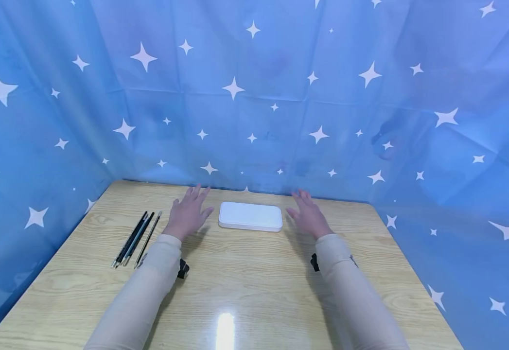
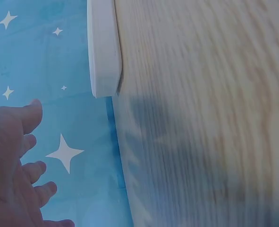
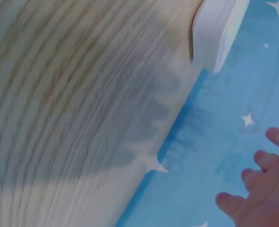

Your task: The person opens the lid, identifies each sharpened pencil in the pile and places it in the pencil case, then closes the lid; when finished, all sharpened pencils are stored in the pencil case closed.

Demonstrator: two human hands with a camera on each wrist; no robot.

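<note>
- While both hands hover, white case [image 1: 251,216] lies flat on wooden table [image 1: 254,291], lid shut, near the table's far edge, just short of the starry blue backdrop [image 1: 254,97].
- Left hand [image 1: 188,214] just left of the case, palm down, fingers spread and straight, holding nothing; small gap to the case end.
- Right hand [image 1: 308,214] just right of the case, same pose, fingers relaxed, nothing held, not touching the case.
- Left wrist view: case corner [image 2: 104,52] off the fingertips [image 2: 33,116], apart.
- Right wrist view: other case end [image 3: 217,30], fingers [image 3: 259,184] clear of it.
- Three dark pens [image 1: 136,239] lie side by side well left of the case, beyond the left hand.
- Beige sleeves [image 1: 149,282] on both arms.
</note>
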